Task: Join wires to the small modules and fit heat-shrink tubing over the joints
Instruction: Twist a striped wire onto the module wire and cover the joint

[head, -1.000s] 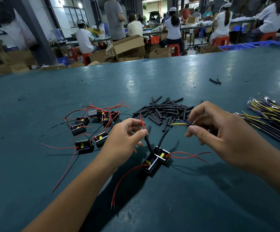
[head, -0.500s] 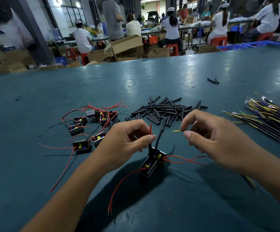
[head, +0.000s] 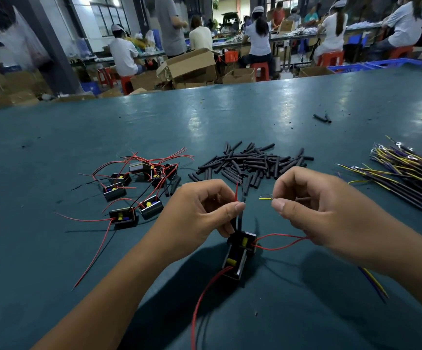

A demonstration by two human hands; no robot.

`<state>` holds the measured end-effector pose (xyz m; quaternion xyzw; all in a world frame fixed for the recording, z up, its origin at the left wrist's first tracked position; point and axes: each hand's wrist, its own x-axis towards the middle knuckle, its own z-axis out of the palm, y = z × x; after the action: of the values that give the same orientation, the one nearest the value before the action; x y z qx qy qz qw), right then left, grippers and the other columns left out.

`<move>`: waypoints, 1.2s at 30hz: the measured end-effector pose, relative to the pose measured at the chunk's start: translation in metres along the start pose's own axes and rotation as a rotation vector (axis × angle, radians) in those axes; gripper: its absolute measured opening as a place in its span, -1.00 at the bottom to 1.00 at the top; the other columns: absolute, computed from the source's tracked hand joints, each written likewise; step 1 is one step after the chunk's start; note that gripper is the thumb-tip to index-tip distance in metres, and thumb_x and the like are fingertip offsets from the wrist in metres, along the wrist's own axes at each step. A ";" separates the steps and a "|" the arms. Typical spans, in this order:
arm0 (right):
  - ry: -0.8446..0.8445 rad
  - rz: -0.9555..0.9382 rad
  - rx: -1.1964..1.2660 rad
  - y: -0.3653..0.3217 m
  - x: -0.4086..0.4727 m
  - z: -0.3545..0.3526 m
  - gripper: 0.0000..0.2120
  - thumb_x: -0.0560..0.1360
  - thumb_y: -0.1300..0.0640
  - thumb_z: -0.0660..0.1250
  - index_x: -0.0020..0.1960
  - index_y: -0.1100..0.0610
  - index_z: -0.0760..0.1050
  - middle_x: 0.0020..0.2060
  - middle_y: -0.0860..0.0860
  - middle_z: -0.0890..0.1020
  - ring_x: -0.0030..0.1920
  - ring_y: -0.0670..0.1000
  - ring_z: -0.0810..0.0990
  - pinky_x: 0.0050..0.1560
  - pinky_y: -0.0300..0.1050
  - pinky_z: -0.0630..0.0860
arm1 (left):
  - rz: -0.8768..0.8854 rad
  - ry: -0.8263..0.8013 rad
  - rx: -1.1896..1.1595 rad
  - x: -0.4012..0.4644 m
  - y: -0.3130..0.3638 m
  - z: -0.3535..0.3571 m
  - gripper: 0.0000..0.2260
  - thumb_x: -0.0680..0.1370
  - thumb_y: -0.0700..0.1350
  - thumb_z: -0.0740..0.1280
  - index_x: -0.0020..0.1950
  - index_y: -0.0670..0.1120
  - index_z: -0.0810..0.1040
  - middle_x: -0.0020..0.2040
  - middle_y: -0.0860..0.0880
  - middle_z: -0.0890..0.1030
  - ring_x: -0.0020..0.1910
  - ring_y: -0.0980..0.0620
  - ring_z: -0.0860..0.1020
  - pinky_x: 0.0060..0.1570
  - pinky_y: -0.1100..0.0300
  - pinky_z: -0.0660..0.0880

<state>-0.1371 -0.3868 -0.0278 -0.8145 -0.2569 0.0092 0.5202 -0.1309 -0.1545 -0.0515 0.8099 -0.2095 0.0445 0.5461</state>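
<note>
Both forearms bare, no sleeves/gloves; left hand (head: 199,210) & right hand (head: 316,205) w/ short nails.

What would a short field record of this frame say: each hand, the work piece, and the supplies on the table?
left hand: pinches the red wire rising from the modules
right hand: pinches a yellow wire, tip apart from the red one
work piece: two modules below the hands
tubing: black pile beyond the hands
other modules: cluster at left
wire bundle: at right

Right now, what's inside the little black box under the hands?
The black box holds a yellow part. The left hand hides where its upright wires start.
</note>
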 end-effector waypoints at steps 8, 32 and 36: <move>0.189 0.131 0.122 0.002 0.001 0.022 -0.88 0.56 0.14 0.33 -0.16 0.08 0.54 -0.49 -0.08 0.45 -0.48 -0.07 0.31 -0.45 -0.17 0.30 | 0.027 -0.062 -0.039 -0.004 0.002 0.008 -0.87 0.50 -0.06 0.48 -0.15 -0.08 0.60 -0.33 -0.11 0.64 -0.36 -0.04 0.64 -0.27 0.11 0.62; 0.261 0.136 0.400 0.003 0.000 0.033 -0.85 0.58 0.24 0.32 -0.10 0.10 0.62 -0.40 -0.07 0.57 -0.47 -0.11 0.39 -0.47 -0.31 0.34 | 0.029 0.006 0.031 -0.007 0.008 0.019 -0.83 0.53 -0.02 0.39 -0.10 -0.11 0.66 -0.26 -0.10 0.67 -0.39 0.04 0.62 -0.31 0.20 0.58; 0.286 0.121 0.447 0.003 0.000 0.035 -0.87 0.57 0.25 0.34 -0.11 0.11 0.62 -0.40 -0.06 0.56 -0.48 -0.11 0.39 -0.48 -0.32 0.34 | 0.047 0.022 0.053 -0.008 0.009 0.021 -0.88 0.56 -0.11 0.41 -0.11 -0.14 0.66 -0.29 -0.10 0.66 -0.41 0.05 0.61 -0.34 0.24 0.56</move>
<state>-0.1456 -0.3588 -0.0464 -0.6862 -0.1234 -0.0181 0.7167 -0.1448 -0.1741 -0.0541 0.8184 -0.2214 0.0718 0.5253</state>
